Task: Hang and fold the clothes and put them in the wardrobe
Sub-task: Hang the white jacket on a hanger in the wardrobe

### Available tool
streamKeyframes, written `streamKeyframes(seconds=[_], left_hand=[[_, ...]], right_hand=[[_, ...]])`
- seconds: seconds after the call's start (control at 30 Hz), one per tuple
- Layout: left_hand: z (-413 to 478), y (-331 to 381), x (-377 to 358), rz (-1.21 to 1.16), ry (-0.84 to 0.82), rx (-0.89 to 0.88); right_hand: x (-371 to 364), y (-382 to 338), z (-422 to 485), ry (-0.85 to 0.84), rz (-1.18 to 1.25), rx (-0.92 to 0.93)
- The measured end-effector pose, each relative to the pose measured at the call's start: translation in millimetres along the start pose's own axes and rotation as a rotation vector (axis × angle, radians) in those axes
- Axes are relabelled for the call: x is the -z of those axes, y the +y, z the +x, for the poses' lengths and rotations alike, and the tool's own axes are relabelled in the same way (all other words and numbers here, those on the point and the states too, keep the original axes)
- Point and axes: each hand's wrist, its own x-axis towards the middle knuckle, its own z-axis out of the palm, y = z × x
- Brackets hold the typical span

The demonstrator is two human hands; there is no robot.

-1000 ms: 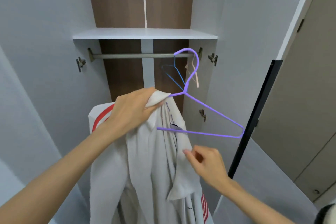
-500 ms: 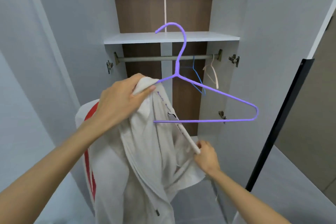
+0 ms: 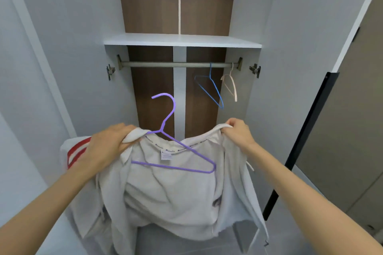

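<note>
Right in front of the open wardrobe (image 3: 242,99), a person holds up a white jacket (image 3: 176,192), spread wide between both hands with its inner side facing the camera. The left hand (image 3: 107,145) has its fingers curled over a bunched fold at the jacket's left shoulder, and the right hand (image 3: 238,132) pinches the collar edge at the other end, so the neckline sags in a shallow curve between them. A purple hanger (image 3: 187,147) lies against the inside of the jacket. Its right arm and lower bar show plainly against the cloth, while its left end disappears under the fabric beside the left hand; whether that hand also grips the wire cannot be told. The hanger's hook stands free above the collar, well below the rail (image 3: 178,64) and touching nothing. A small white label (image 3: 166,155) sits just under the neckline, behind the hanger. Red stripes (image 3: 77,151) show on the sleeve that hangs beside the left wrist. On the rail, toward its right end, hang a blue hanger (image 3: 210,72) and a pale pink hanger (image 3: 234,89), both bare. A white shelf (image 3: 182,40) runs just above the rail.
</note>
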Motion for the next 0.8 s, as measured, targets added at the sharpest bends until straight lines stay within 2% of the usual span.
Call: streamKeyframes(seconds=[0.07,0.13,0.2,0.27,0.33,0.4,0.53,0.6,0.7,0.8], left_hand=[[3.4,14.9,-23.2,0.152,-0.011,0.089],[10.7,34.6,-40.6,0.160,-0.012,0.197],[16.6,49.9,-52.4,0.015,0.024,0.324],[22.0,63.6,-57.0,-0.182,0.101,0.410],[26.9,75.2,-58.1,-0.271,0.202,0.392],[34.6,83.1,-56.3,-0.268,0.236,0.313],[47.2,112.3,-62.6,-0.309,0.081,0.124],[48.7,134.7,-71.7,-0.310,0.044,0.056],[55.2,148.2,-74.1,-0.400,0.148,0.162],[63.5,145.3,-70.6,-0.466,0.185,0.239]], right_hand=[[-1.7,-14.1,2.8,-0.120,-0.067,0.023],[-4.2,-25.3,4.9,-0.274,0.005,0.011],[-1.0,-28.1,8.1,-0.324,0.135,-0.018],[6.6,-16.8,13.0,-0.247,0.107,-0.044],[15.9,1.5,13.5,-0.157,0.013,-0.049],[22.4,11.6,14.8,-0.125,0.057,0.020],[36.2,-12.4,16.6,-0.014,0.184,0.180],[43.1,-18.7,19.1,-0.013,0.205,0.299],[53.2,-1.1,23.7,-0.068,-0.087,0.439],[56.8,30.3,28.8,-0.113,-0.297,0.421]])
